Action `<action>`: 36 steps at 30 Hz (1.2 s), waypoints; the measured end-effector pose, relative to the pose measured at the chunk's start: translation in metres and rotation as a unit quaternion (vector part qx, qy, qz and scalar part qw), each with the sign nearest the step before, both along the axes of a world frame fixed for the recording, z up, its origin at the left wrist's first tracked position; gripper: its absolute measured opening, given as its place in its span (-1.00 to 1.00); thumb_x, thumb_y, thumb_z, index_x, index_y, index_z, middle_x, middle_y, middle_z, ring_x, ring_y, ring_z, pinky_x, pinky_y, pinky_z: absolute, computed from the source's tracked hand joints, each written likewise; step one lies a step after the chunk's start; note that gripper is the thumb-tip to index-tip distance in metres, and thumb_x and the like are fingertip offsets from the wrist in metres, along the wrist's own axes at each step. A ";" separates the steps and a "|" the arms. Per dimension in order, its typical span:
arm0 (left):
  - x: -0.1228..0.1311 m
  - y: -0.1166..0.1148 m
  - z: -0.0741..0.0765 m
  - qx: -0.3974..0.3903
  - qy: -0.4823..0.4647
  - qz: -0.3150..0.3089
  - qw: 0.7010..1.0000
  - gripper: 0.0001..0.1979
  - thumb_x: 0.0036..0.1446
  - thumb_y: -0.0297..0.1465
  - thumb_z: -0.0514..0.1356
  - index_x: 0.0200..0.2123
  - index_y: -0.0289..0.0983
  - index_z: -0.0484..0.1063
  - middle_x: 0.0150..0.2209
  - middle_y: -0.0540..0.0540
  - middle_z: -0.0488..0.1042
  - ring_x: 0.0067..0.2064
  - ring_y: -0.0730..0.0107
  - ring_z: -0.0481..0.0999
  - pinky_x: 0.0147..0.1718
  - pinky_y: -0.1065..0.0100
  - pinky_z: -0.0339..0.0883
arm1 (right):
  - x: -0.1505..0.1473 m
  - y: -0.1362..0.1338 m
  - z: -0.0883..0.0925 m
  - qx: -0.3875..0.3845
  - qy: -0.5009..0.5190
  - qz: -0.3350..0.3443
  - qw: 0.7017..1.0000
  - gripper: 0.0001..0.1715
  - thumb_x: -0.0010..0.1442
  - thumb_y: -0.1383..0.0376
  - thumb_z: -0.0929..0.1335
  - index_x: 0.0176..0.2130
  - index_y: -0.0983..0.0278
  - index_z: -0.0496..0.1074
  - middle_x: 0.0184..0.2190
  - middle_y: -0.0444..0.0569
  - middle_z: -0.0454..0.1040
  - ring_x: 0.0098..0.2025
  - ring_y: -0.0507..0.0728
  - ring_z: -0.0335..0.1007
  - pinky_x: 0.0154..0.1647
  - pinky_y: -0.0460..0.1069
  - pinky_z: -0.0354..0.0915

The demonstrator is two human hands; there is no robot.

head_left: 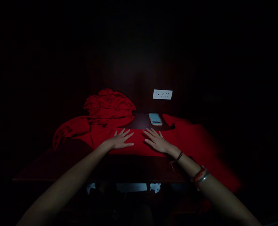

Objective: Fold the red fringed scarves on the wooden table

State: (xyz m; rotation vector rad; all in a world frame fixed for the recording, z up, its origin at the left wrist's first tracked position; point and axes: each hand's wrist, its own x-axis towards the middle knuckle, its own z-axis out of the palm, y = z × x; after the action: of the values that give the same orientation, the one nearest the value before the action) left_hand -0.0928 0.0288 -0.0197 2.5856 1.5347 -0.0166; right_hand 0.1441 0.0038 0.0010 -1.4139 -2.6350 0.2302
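Observation:
A red cloth point(139, 142), folded into a long band, lies across a dark table. My left hand point(122, 140) rests flat on it with fingers spread, left of the middle. Opposite it, my right hand point(159, 142) also lies palm down on the cloth, fingers apart. Toward the left the cloth runs into a crumpled heap of red fabric point(112, 105) with what looks like a fringe. On the right it widens into a broad flat part point(195, 141) that reaches toward the table's near right side. Neither hand grips anything.
A phone point(155, 119) lies behind the cloth, near the back wall. Above it a white power socket point(162, 94) is set in the wall. The dark table point(82, 168) has its front edge close to me. Pale objects point(131, 187) show below that edge. Surroundings are very dark.

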 end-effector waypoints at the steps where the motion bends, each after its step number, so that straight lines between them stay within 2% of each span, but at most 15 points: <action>1: 0.000 0.000 0.000 -0.008 0.004 0.002 1.000 -0.22 -0.11 0.14 -0.22 0.14 -0.09 -0.29 0.18 -0.07 -0.36 0.16 0.06 -0.40 0.01 -0.08 -0.41 | -0.010 0.004 0.000 0.004 0.002 -0.016 1.000 -0.29 0.08 -0.10 -0.09 0.15 0.10 -0.24 0.19 -0.12 -0.33 0.19 0.20 -0.52 0.07 0.28 -0.38; 4: 0.001 -0.003 0.003 -0.011 0.010 0.009 1.000 -0.15 -0.14 0.16 -0.22 0.15 -0.16 -0.34 0.18 -0.10 -0.37 0.17 0.07 -0.40 0.02 -0.06 -0.39 | -0.040 0.013 -0.007 -0.016 -0.015 -0.034 0.999 -0.21 0.04 -0.14 -0.09 0.16 0.17 -0.27 0.19 -0.08 -0.35 0.18 0.24 -0.54 0.06 0.29 -0.40; 7: 0.000 -0.006 0.006 -0.014 0.018 0.024 0.999 -0.08 -0.17 0.18 -0.22 0.16 -0.25 -0.36 0.18 -0.14 -0.38 0.17 0.07 -0.39 0.04 0.00 -0.37 | -0.047 0.019 -0.019 -0.045 -0.045 -0.043 0.997 -0.16 0.01 -0.17 -0.13 0.17 0.19 -0.27 0.19 -0.06 -0.35 0.18 0.25 -0.54 0.06 0.29 -0.43; 11: -0.002 -0.003 0.005 -0.022 0.026 0.034 0.999 -0.04 -0.20 0.20 -0.20 0.16 -0.27 -0.35 0.17 -0.16 -0.41 0.16 0.03 -0.42 0.04 -0.01 -0.37 | -0.008 0.024 -0.027 -0.057 -0.065 -0.098 0.991 -0.13 0.00 -0.18 -0.14 0.17 0.20 -0.28 0.19 -0.07 -0.38 0.18 0.24 -0.54 0.08 0.25 -0.43; 14: -0.003 0.001 0.002 -0.026 0.022 0.030 0.999 -0.05 -0.20 0.19 -0.19 0.16 -0.26 -0.35 0.17 -0.17 -0.41 0.16 0.01 -0.42 0.03 -0.02 -0.38 | 0.025 0.027 -0.024 -0.062 -0.074 -0.151 0.984 -0.09 0.01 -0.17 -0.13 0.17 0.31 -0.26 0.19 0.04 -0.36 0.18 0.24 -0.51 0.09 0.23 -0.40; 16: -0.003 0.003 0.001 -0.022 0.016 0.025 0.999 -0.07 -0.19 0.18 -0.18 0.16 -0.24 -0.34 0.17 -0.17 -0.43 0.15 0.01 -0.44 0.03 -0.04 -0.38 | 0.031 0.028 -0.017 -0.055 -0.071 -0.171 0.981 -0.09 0.02 -0.16 -0.13 0.17 0.38 -0.24 0.18 0.10 -0.33 0.18 0.23 -0.51 0.10 0.21 -0.38; 18: -0.003 0.003 0.000 -0.009 0.009 0.014 1.000 -0.10 -0.17 0.17 -0.17 0.15 -0.21 -0.33 0.17 -0.15 -0.47 0.15 0.02 -0.46 0.02 -0.06 -0.39 | 0.020 0.028 -0.011 -0.029 -0.051 -0.166 0.984 -0.11 0.05 -0.13 -0.14 0.16 0.39 -0.24 0.18 0.10 -0.34 0.18 0.21 -0.53 0.10 0.19 -0.38; 21: -0.002 0.002 -0.002 0.013 0.005 0.018 1.000 -0.18 -0.11 0.14 -0.22 0.15 -0.18 -0.31 0.17 -0.13 -0.48 0.15 0.05 -0.47 0.02 -0.06 -0.40 | -0.014 0.026 -0.008 0.011 -0.009 -0.114 0.993 -0.17 0.07 -0.10 -0.15 0.17 0.33 -0.26 0.19 0.04 -0.36 0.18 0.19 -0.56 0.11 0.18 -0.38; 24: -0.003 0.004 -0.004 0.020 0.012 0.061 0.998 -0.27 -0.03 0.09 -0.32 0.15 -0.16 -0.29 0.18 -0.12 -0.37 0.16 0.05 -0.39 0.02 -0.05 -0.34 | -0.040 0.026 -0.013 -0.024 -0.016 -0.060 0.998 -0.19 0.07 -0.10 -0.14 0.17 0.28 -0.23 0.19 0.03 -0.32 0.18 0.21 -0.51 0.11 0.18 -0.37; 26: -0.003 0.006 -0.005 0.018 0.020 0.076 0.997 -0.27 -0.04 0.10 -0.32 0.15 -0.13 -0.27 0.18 -0.12 -0.33 0.16 0.02 -0.35 0.02 -0.05 -0.32 | -0.040 0.029 -0.017 -0.047 -0.036 -0.058 0.997 -0.21 0.07 -0.10 -0.13 0.16 0.25 -0.21 0.19 0.02 -0.31 0.18 0.22 -0.49 0.11 0.19 -0.37; 28: -0.004 0.007 -0.005 0.012 0.026 0.075 0.997 -0.25 -0.07 0.12 -0.29 0.15 -0.11 -0.26 0.18 -0.12 -0.34 0.16 0.00 -0.34 0.02 -0.05 -0.31 | -0.024 0.033 -0.019 -0.059 -0.058 -0.081 0.993 -0.24 0.08 -0.10 -0.12 0.16 0.21 -0.22 0.19 0.00 -0.33 0.18 0.22 -0.48 0.10 0.20 -0.36; 30: -0.004 0.008 -0.005 0.009 0.027 0.076 0.997 -0.23 -0.10 0.14 -0.28 0.15 -0.11 -0.25 0.18 -0.12 -0.35 0.16 -0.01 -0.34 0.02 -0.05 -0.33 | 0.005 0.036 -0.019 -0.059 -0.087 -0.120 0.987 -0.26 0.09 -0.08 -0.11 0.16 0.21 -0.24 0.19 0.01 -0.34 0.18 0.23 -0.46 0.10 0.20 -0.34; 33: -0.005 0.011 -0.007 0.007 0.027 0.077 0.997 -0.22 -0.11 0.15 -0.27 0.14 -0.10 -0.25 0.18 -0.12 -0.35 0.16 -0.02 -0.36 0.01 -0.06 -0.33 | 0.056 0.036 -0.016 -0.013 -0.151 -0.185 0.971 -0.32 0.14 0.01 -0.09 0.16 0.27 -0.17 0.18 0.08 -0.22 0.18 0.23 -0.42 0.09 0.22 -0.44; 36: -0.006 0.013 -0.009 0.002 0.026 0.075 0.997 -0.22 -0.11 0.15 -0.27 0.14 -0.09 -0.26 0.18 -0.10 -0.37 0.15 -0.02 -0.37 0.01 -0.07 -0.33 | 0.099 0.031 -0.013 0.057 -0.195 -0.218 0.955 -0.40 0.16 0.10 -0.04 0.13 0.28 -0.05 0.17 0.03 -0.15 0.18 0.20 -0.38 0.08 0.22 -0.54</action>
State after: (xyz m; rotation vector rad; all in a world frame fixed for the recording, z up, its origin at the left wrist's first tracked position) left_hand -0.0991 0.0419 -0.0290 2.4844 1.7442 -0.0672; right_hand 0.2427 0.0352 -0.0116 -2.1252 -2.4581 -0.2765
